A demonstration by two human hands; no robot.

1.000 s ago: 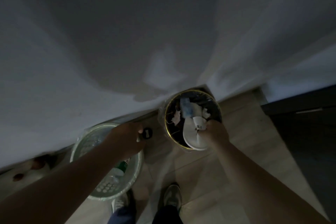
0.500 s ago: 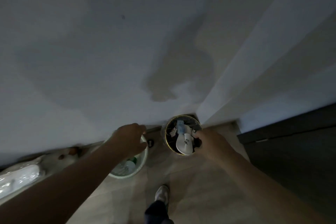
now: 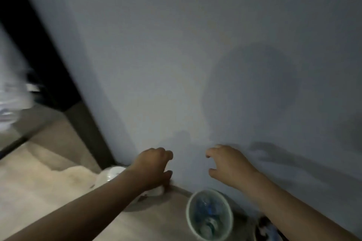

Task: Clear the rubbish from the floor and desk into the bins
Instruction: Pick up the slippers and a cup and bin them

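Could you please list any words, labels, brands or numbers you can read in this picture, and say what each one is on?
No text can be read anywhere.
Bottles in the pale bin: blue patches that may be labels, too blurred and dim to read.
Wall and floor: no writing shows.

- wall (image 3: 176, 45): flat grey-blue, mottled with softer, darker shadows
- floor (image 3: 39, 197): beige-tan
- upright strip (image 3: 84, 127) beside the wall: near black
- pale bin (image 3: 188, 219): whitish-green rim; bottles (image 3: 207, 209) inside are clear and blue
- dark bin (image 3: 262, 225): black, with blurred white and blue scraps in it
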